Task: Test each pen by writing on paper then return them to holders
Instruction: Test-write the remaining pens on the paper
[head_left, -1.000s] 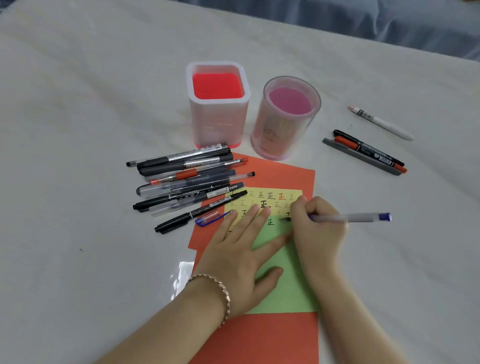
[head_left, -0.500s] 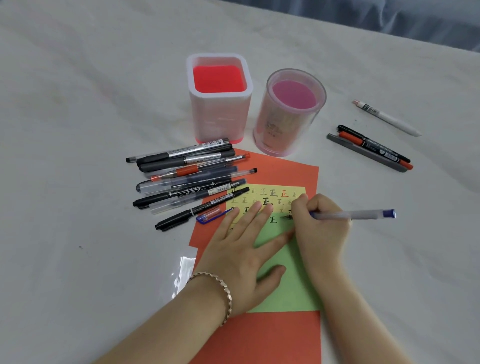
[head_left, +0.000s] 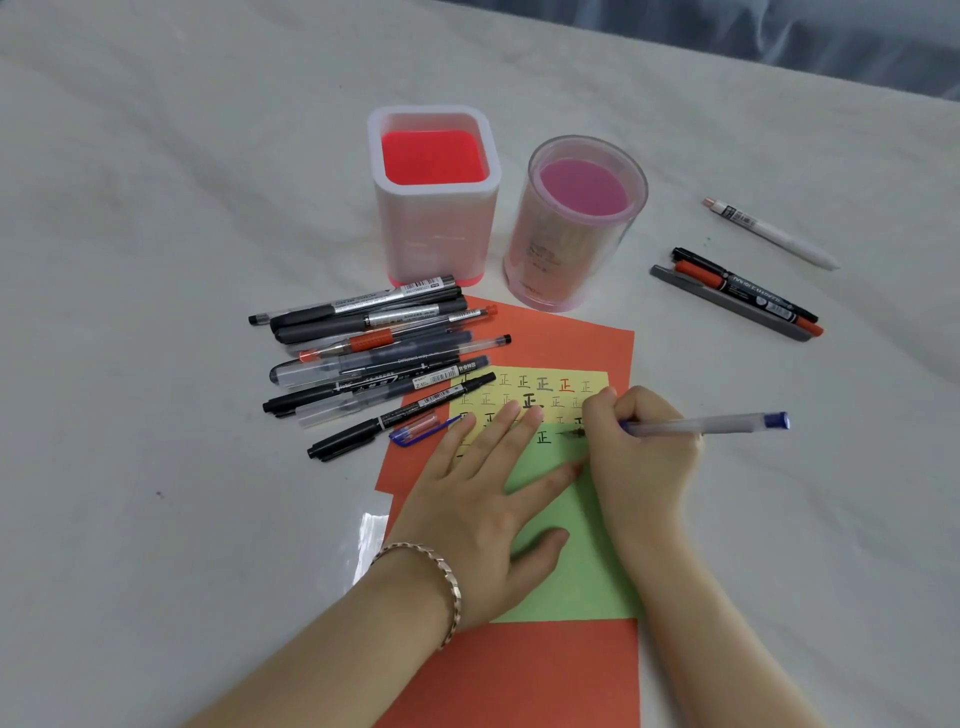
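Note:
My right hand (head_left: 641, 457) grips a clear pen with a blue end (head_left: 711, 423); its tip touches the green paper (head_left: 582, 561) beside a written character. My left hand (head_left: 478, 499) lies flat with spread fingers on the green and yellow paper (head_left: 519, 384), which carries rows of written characters. Both sheets lie on an orange sheet (head_left: 535, 675). A blue pen cap (head_left: 415, 431) lies by my left fingertips. Several pens (head_left: 374, 353) form a pile to the left. Behind stand a square white holder (head_left: 434, 208) and a round pink holder (head_left: 571, 228), both empty.
To the right lie a black marker, an orange marker and a grey pen together (head_left: 743, 299), with a white pen (head_left: 769, 234) beyond them. A clear plastic sleeve (head_left: 371, 540) lies left of my left wrist. A white cloth (head_left: 156, 208) covers the surface.
The view has shifted slightly. My right hand has barely moved with the pen on the green paper. My left hand stays flat.

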